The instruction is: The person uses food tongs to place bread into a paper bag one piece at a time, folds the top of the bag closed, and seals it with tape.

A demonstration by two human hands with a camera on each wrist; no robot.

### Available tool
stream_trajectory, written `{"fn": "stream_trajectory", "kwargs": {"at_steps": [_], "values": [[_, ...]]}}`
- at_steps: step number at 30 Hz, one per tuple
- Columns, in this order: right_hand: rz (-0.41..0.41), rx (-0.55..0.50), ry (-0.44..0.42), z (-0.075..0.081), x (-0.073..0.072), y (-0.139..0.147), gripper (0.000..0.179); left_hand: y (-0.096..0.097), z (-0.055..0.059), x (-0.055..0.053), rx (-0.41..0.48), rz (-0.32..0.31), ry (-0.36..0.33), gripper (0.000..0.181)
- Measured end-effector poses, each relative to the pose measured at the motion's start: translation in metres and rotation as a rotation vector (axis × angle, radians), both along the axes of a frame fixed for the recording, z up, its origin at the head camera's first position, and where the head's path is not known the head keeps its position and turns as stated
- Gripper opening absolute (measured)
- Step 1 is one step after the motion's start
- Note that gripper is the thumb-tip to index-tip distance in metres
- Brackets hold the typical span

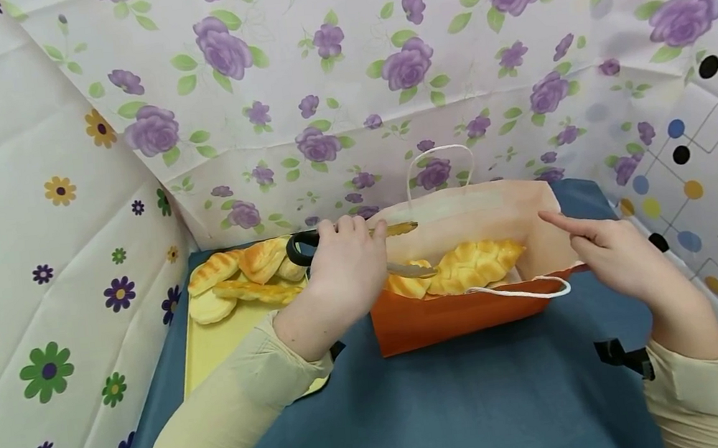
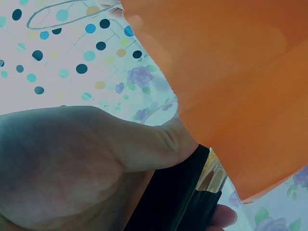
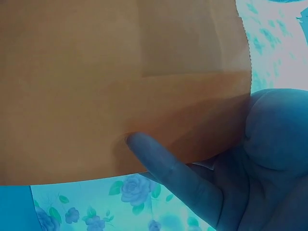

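Note:
My left hand grips the black handles of a pair of tongs. Their metal tips stand apart over the mouth of an orange paper bag, with nothing visible between them. Inside the bag lie a braided bread and, to its left, another golden piece of bread, partly hidden by the bag's front edge. My right hand holds the bag's right side wall, its index finger stretched along the rim. In the right wrist view, one finger presses the bag's outer wall.
Left of the bag, a yellow tray bears several breads at its far end, partly behind my left arm. White cord handles rise from the bag. A blue cloth covers the table; flowered sheets hang around it.

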State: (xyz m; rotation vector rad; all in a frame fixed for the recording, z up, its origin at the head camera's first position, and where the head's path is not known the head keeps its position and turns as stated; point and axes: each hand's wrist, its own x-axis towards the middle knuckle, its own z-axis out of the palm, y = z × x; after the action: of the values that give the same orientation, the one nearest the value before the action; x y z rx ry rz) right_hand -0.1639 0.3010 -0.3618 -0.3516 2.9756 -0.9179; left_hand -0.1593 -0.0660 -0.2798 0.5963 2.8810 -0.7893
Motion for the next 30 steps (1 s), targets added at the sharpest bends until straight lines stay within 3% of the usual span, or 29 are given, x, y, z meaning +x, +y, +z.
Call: {"fn": "stream_trajectory", "kwargs": {"at_steps": [6,13,30], "values": [[0.002,0.004,0.003,0.000,0.000,-0.001,0.049,-0.005,0.000,-0.002,0.049,0.004,-0.021,0.060],[-0.005,0.015,0.007,-0.001,0.000,-0.001,0.049,-0.011,-0.001,0.000,0.103,0.009,-0.024,0.073],[-0.004,-0.028,0.024,-0.001,0.004,-0.002,0.049,-0.022,0.003,0.005,0.183,0.004,-0.002,0.069]]}}
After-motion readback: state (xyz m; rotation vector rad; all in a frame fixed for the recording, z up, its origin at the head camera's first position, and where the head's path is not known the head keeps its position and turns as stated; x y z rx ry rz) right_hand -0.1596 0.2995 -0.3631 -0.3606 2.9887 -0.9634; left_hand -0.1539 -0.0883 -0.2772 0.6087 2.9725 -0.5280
